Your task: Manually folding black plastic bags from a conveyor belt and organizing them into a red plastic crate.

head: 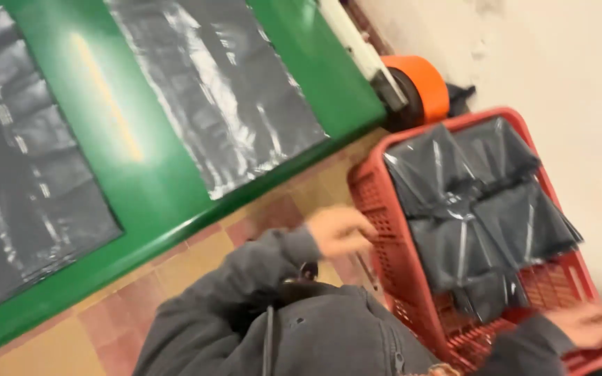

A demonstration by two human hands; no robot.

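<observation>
Left hand (339, 231) rests curled on red basket (377, 209) rim | right hand (583, 324), blurred, grip unclear, at far rim | black plastic bags (479, 209) folded inside | green table (155, 181) alongside

Both hands are smeared by motion: the left hand (339, 231) at the red crate (384, 230) rim, the right hand (583, 326) near the frame edge. Their fingers perhaps grip the rim; this cannot be told. The black bags (479, 209) hide the crate's floor.

Red basket (377, 209), black bags (475, 209), green table (155, 174)
</observation>
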